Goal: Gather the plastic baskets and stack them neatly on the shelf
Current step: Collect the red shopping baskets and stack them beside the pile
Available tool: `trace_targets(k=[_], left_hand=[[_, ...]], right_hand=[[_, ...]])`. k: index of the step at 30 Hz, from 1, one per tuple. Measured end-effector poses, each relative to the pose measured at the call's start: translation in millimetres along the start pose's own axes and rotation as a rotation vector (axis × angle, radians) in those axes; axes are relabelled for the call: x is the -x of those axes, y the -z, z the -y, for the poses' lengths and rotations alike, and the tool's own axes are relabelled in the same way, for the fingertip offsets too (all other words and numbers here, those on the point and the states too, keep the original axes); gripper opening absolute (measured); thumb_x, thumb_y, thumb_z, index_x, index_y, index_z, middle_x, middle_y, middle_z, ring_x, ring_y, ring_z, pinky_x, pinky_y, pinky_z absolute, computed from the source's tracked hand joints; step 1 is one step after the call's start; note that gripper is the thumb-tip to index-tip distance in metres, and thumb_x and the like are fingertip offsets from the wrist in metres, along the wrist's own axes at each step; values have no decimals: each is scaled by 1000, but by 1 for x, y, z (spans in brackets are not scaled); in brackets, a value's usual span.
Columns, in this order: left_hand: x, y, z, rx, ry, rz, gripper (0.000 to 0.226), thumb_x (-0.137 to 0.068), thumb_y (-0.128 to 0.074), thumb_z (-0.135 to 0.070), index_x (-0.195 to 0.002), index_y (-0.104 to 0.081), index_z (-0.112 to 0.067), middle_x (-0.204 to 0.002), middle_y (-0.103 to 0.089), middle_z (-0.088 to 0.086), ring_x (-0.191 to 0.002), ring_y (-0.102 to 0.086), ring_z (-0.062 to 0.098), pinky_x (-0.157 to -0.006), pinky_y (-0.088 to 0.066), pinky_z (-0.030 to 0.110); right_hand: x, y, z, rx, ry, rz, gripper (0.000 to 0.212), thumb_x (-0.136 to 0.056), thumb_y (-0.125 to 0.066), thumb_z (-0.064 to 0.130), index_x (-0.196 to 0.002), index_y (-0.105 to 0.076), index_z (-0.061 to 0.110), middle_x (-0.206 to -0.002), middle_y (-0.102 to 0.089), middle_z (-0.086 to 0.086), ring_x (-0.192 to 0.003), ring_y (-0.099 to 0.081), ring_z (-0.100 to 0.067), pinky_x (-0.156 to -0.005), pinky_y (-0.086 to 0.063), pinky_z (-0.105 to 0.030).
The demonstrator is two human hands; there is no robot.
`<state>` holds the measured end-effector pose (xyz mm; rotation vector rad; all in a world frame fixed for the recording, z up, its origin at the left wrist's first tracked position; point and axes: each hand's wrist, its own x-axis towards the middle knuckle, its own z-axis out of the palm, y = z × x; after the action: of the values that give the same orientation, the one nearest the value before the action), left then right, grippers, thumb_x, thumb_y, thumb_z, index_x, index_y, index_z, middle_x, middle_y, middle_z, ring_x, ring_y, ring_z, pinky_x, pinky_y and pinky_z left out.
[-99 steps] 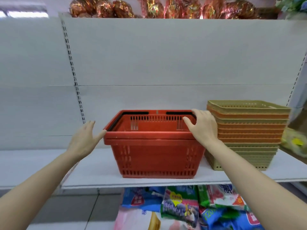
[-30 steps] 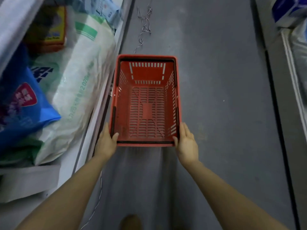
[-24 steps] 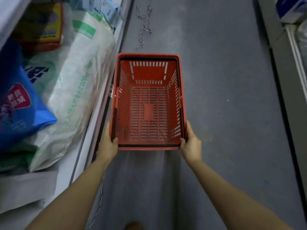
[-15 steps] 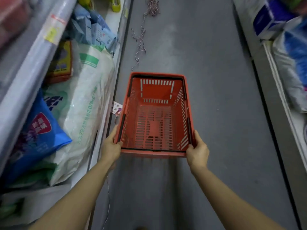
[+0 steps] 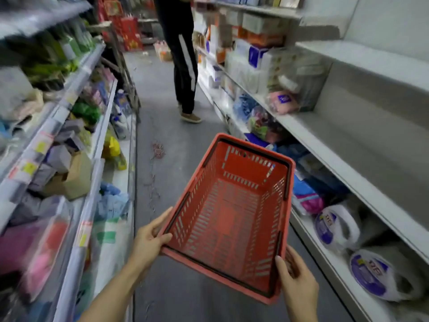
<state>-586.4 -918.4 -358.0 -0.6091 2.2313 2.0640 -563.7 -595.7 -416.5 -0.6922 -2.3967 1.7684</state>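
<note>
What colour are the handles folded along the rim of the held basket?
Black, on the red basket; the head view shows a handle clearly.

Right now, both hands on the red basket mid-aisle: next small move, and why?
Probably keep turning right and carry the red basket toward the bare shelf there. Left hand and right hand already grip its near corners, it is empty and tilted in the air, so nothing needs regripping. Another person stands further up the aisle; staying short of them looks wise.

Bare forearms (image 5: 111,296), no sleeves
</note>
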Motion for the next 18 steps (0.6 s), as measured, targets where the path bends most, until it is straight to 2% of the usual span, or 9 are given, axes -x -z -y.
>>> trace_targets(k=[2,4,7,9,10,12,14,16,18], left_hand=[[12,-9,-66,-20,-55,73,70,-86,-54,21,-132,-61,-31,-115,-75,1,-78,-72,16,-55,-60,31],[24,-19,-128,-69,-108,150,64,-89,-57,15,-131,-63,-33,-112,-77,1,-85,-74,24,-68,-63,46],[47,-36,-213,-156,-196,271,57,-90,-60,10,-128,-66,-33,-115,-76,4,-103,-72,35,-87,-55,63],[68,-51,-266,-204,-249,360,53,-91,-62,5,-128,-66,-32,-116,-76,5,-103,-72,35,-86,-55,64],[79,-59,-289,-232,-274,397,52,-90,-63,3,-129,-66,-31,-117,-75,5,-103,-72,34,-87,-55,63],[103,-78,-328,-277,-328,469,50,-87,-65,-3,-126,-70,-33,-119,-74,5,-106,-71,33,-92,-54,61],[126,-98,-360,-301,-377,569,46,-83,-69,-10,-117,-74,-40,-119,-74,4,-107,-71,28,-89,-59,49],[148,-119,-390,-324,-415,654,45,-72,-84,-29,-115,-75,-40,-119,-74,2,-109,-71,23,-82,-62,35],[160,-138,-417,-390,-462,710,74,-49,-95,-51,-119,-74,-37,-123,-73,0,-110,-71,22,-82,-61,33]], right_hand=[[-7,33,41,-49,44,-57,33,-81,-73,39,-111,-63,49,-96,-75,8,-78,-66,2,-77,-48,-7],[-16,69,79,-164,75,-98,53,-79,-71,50,-129,-56,41,-107,-73,7,-86,-66,3,-86,-49,-18],[-23,138,135,-420,92,-226,88,-75,-67,64,-148,-34,28,-137,-52,4,-119,-57,-14,-107,-41,-44],[-22,201,169,-568,115,-347,89,-82,-63,57,-153,-21,25,-151,-36,2,-134,-42,-18,-111,-34,-44],[-19,236,183,-634,114,-392,95,-77,-65,62,-153,-19,30,-154,-33,3,-134,-41,-18,-109,-36,-43],[-9,307,203,-771,160,-421,110,-56,-75,70,-149,-24,40,-145,-47,6,-123,-54,-16,-99,-46,-42],[7,371,214,-847,218,-366,82,-70,-78,49,-143,-42,34,-127,-65,1,-103,-67,-14,-89,-55,-39],[28,420,217,-775,258,-235,44,-89,-63,14,-133,-57,14,-110,-73,-5,-85,-72,-14,-73,-59,-29],[50,458,216,-672,275,-164,39,-90,-57,0,-128,-60,7,-110,-73,-7,-88,-72,-17,-71,-58,-27]])
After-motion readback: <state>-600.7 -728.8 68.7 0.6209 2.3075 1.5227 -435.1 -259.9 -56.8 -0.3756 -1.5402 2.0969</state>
